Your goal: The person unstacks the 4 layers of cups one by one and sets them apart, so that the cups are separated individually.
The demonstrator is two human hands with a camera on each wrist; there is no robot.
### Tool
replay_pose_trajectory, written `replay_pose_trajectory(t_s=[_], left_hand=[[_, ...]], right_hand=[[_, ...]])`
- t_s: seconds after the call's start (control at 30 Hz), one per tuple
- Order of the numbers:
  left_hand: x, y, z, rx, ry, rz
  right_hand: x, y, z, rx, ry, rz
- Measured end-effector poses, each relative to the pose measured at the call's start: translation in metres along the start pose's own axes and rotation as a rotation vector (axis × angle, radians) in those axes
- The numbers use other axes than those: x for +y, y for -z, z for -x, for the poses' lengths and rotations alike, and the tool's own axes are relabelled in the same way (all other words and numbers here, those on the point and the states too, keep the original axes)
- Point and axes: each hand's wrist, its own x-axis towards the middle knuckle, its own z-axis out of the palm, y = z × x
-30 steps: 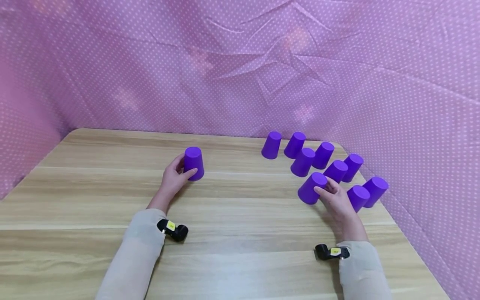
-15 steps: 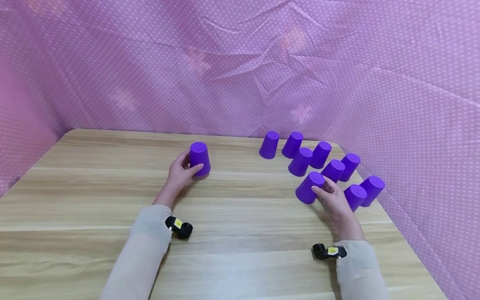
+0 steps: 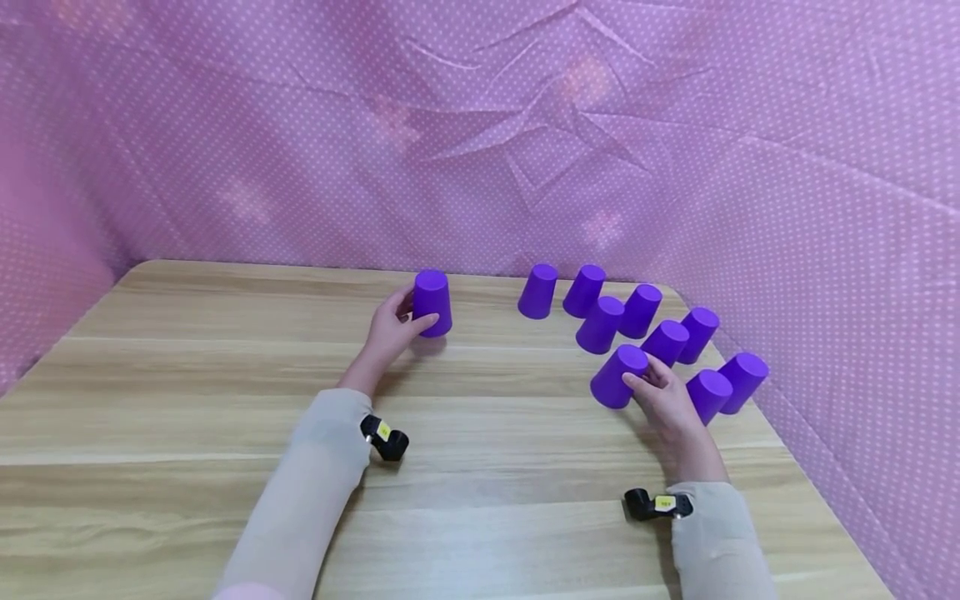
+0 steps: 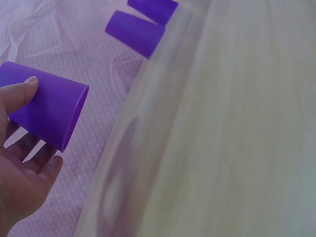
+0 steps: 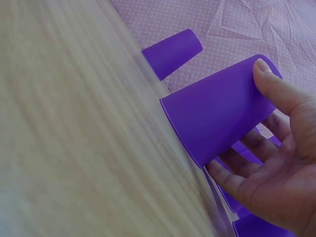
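In the head view my left hand (image 3: 392,333) grips an upside-down purple cup (image 3: 432,305), thumb on its near side and fingers round the back. The left wrist view shows that cup (image 4: 47,106) raised off the table, its open rim facing down toward the wood. My right hand (image 3: 670,402) pinches another inverted purple cup (image 3: 619,377) near its top. Seen from the right wrist, this cup (image 5: 219,111) has its rim close to the tabletop, with the thumb on one side and the fingers on the other.
Several more inverted purple cups stand in staggered rows at the right, among them a back one (image 3: 537,292), a middle one (image 3: 601,325) and a far-right one (image 3: 743,382). The wooden table (image 3: 480,467) meets a pink dotted cloth (image 3: 480,150) behind and at the right.
My left hand has carried its cup to the right and farther back, toward the row of cups. The right hand has stayed in place on its cup.
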Motion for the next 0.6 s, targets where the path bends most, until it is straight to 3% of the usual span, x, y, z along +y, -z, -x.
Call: replay_pose_trajectory(t_s=[0.6], left_hand=[[0.02,-0.072,-0.012,-0.095,0.04,0.134]], right_hand=[[0.0,0.002,-0.001,0.006,-0.019,0.027]])
